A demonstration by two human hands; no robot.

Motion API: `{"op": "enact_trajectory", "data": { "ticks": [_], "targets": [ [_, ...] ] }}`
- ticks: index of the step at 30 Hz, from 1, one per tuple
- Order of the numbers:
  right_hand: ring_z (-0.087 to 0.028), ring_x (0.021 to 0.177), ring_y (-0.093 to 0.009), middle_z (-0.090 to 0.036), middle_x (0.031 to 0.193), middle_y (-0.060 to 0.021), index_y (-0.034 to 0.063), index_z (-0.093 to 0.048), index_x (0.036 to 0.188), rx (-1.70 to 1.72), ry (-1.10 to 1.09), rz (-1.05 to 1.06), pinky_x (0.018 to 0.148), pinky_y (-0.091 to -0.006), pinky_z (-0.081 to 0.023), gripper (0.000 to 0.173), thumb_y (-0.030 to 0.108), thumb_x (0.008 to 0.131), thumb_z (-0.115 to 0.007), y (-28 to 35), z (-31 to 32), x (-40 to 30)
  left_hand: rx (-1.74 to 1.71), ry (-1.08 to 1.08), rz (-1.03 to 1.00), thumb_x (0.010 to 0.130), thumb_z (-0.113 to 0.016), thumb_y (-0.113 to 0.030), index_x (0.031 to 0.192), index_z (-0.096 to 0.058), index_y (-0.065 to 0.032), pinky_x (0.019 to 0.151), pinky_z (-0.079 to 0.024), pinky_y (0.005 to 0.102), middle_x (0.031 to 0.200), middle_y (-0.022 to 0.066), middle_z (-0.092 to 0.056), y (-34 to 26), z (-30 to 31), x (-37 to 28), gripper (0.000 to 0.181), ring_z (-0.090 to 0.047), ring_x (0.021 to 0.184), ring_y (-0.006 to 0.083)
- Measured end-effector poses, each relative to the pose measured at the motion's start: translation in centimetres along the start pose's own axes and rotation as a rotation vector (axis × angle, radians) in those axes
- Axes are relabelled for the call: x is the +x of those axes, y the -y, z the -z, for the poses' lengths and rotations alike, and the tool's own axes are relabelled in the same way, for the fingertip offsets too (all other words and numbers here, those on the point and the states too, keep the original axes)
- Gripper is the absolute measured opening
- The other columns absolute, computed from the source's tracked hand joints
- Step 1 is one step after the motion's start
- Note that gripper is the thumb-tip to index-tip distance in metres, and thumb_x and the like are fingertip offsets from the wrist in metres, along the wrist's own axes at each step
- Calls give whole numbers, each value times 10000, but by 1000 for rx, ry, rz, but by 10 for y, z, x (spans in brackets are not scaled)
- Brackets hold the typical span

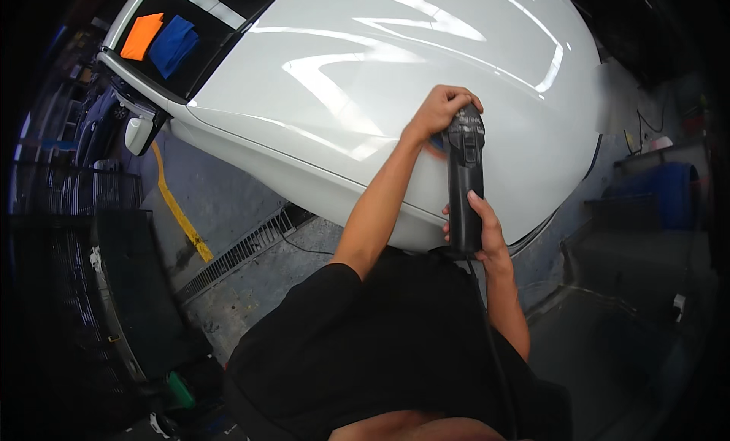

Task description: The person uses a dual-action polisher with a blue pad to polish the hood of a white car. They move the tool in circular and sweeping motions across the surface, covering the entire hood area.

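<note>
My left hand [447,107] is wrapped over the front head of a black corded car polisher [466,167]. Around the polisher's rear body, my right hand [489,227] curls with its thumb on top. The polisher's pad [437,146] looks blurred and is mostly hidden under the tool and my left wrist. It rests over the white car hood [342,99], near the side edge closest to me. From the tool's back end the power cord [490,338] runs down along my black shirt.
An orange cloth [142,36] and a blue cloth [173,46] lie at the windshield. The side mirror [138,134] juts out at left. A floor drain grate [234,255] and a yellow line [179,207] mark the floor. A blue barrel [676,196] stands at right.
</note>
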State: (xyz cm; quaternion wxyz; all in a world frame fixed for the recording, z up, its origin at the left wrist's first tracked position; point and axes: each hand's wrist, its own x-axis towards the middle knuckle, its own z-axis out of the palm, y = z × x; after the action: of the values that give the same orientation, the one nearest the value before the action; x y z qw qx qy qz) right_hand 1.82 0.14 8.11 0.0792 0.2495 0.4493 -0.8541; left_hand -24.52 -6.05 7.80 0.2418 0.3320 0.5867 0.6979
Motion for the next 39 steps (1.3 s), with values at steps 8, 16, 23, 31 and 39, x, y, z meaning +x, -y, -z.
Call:
{"op": "enact_trajectory", "data": {
  "ticks": [8, 16, 23, 31, 39],
  "targets": [
    [-727, 696, -196, -690, 985, -146, 27, -514, 1340, -5, 43, 9, 580, -337, -634, 591, 496, 1017, -670, 9, -13, -3, 61, -23, -74, 989, -560, -140, 942, -818, 11, 730, -603, 312, 886, 100, -792, -6, 8, -5, 303, -728, 756, 167],
    [-721, 687, -180, -679, 982, -137, 41, -506, 1357, -64, 110, 14, 557, -306, -626, 580, 491, 1021, -654, 4, -20, 5, 56, -56, -101, 997, -538, -137, 945, -804, 36, 831, -610, 339, 932, 140, -801, -4, 32, -18, 321, -753, 844, 206],
    [-720, 652, -174, -667, 982, -131, 26, -499, 1384, -73, 163, 17, 518, -293, -615, 624, 480, 1007, -704, -5, -39, 15, 35, -128, -70, 995, -538, -122, 979, -793, 59, 818, -621, 340, 957, 157, -796, -17, 61, -43, 313, -756, 839, 218],
    [-725, 646, -177, -670, 977, -133, 13, -492, 1381, -91, 175, 21, 511, -302, -615, 609, 467, 1025, -685, -1, -44, 19, 27, -159, -52, 984, -549, -163, 995, -782, 72, 862, -622, 386, 970, 210, -778, -20, 70, -46, 331, -751, 889, 270],
    [-719, 654, -176, -676, 974, -132, 32, -508, 1336, -96, 182, 27, 533, -316, -617, 569, 474, 1023, -684, 24, -34, 46, 22, -165, -60, 1013, -542, -155, 990, -782, 73, 820, -619, 340, 968, 169, -789, -14, 77, -11, 332, -750, 838, 211]
  ]
}}
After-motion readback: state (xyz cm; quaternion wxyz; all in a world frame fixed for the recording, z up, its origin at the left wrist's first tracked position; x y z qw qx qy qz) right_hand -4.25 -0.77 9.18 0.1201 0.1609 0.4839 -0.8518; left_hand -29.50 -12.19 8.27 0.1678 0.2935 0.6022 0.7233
